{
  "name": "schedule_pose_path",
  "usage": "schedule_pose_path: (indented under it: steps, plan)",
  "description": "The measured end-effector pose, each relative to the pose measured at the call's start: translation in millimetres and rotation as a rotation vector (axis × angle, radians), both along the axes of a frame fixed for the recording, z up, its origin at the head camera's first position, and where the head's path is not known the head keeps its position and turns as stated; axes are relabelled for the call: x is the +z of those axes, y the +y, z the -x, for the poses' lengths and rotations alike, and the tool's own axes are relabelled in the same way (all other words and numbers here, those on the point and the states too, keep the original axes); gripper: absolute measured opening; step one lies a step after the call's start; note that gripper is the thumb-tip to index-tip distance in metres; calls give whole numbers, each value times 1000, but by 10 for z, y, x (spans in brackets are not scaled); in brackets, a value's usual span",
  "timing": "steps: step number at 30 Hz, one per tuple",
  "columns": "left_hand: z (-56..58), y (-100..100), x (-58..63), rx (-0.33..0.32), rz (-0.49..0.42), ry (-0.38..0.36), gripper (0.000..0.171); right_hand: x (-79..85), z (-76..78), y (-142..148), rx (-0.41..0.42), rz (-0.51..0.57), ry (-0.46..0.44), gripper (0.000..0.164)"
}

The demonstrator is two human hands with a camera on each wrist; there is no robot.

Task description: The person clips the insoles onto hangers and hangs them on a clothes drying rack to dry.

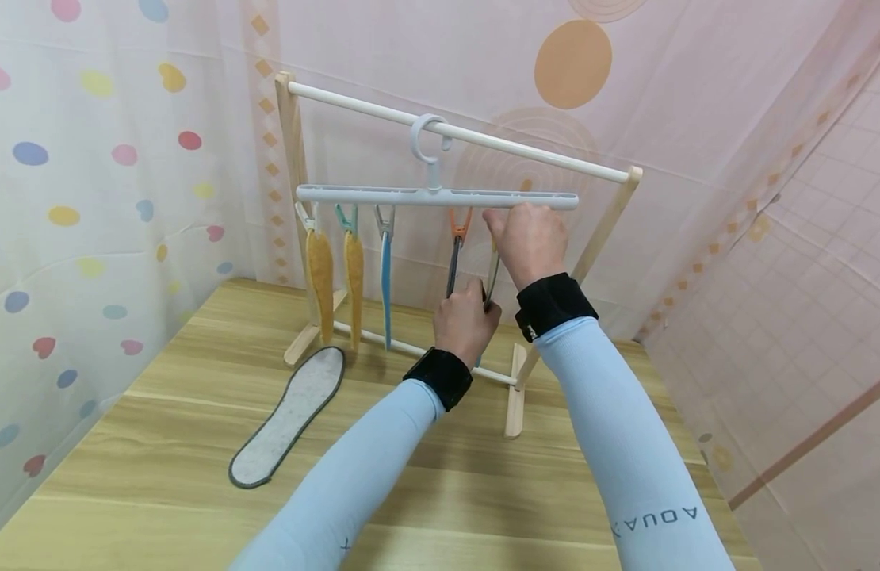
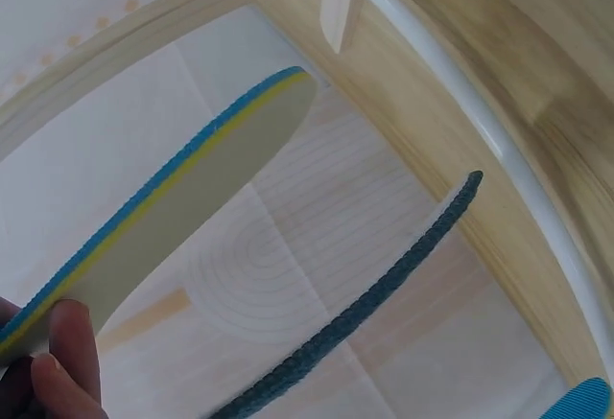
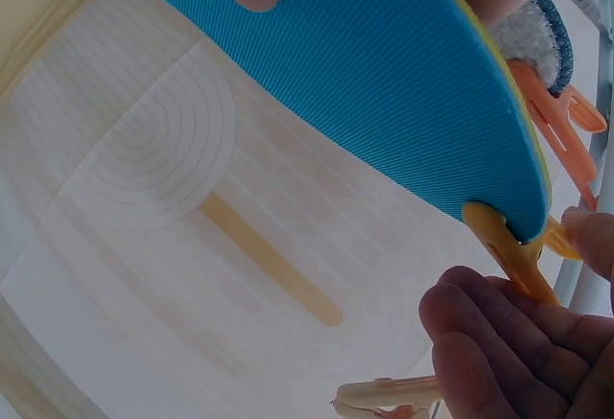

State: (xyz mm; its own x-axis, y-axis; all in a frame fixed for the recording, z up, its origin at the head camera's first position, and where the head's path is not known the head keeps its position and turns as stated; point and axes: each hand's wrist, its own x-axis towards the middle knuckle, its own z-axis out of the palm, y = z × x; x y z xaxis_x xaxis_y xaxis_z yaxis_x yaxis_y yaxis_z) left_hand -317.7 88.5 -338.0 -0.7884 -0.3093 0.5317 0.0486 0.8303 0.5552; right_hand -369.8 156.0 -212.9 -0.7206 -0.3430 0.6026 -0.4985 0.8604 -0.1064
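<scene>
A blue insole with a yellow edge and a pale underside hangs near the right end of the grey hanger. My left hand pinches this insole partway down, fingers and thumb on its two faces. Up at the hanger bar, my right hand holds a yellow clothespin between thumb and fingers. That clothespin's tips straddle the insole's upper end. Just left of it hangs a grey insole with a dark edge, from an orange clothespin.
Two yellow insoles and another blue insole hang at the hanger's left side. The hanger hooks over the white rail of a wooden rack. A grey insole lies on the table. A cream clothespin hangs nearby.
</scene>
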Motion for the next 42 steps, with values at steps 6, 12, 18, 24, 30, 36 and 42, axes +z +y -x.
schedule_pose_path:
  steps: [6, 12, 18, 24, 30, 36, 42]
  plan:
    - [-14, -12, -37, 6, 43, -7, 18, -51, -14, 14, 17, 11, -2, 65]
    - [-9, -38, -90, 10, 61, -15, 22, -101, -19, -2, 11, 1, -2, 64]
    - [-43, -93, -145, -1, 62, -53, 24, -158, -33, -21, -15, -26, -2, 62]
    - [-77, -184, -227, 1, 63, -62, 26, -238, -72, -16, -19, -62, -39, 64]
    - [-110, -247, -303, 4, 85, -69, 26, -321, -115, 20, 14, -60, -56, 66]
    - [-130, -299, -339, 7, 92, -54, 26, -389, -121, 57, 49, -36, -68, 68]
    - [-142, -358, -370, 0, 80, -62, 24, -448, -99, 73, 69, 2, -82, 62]
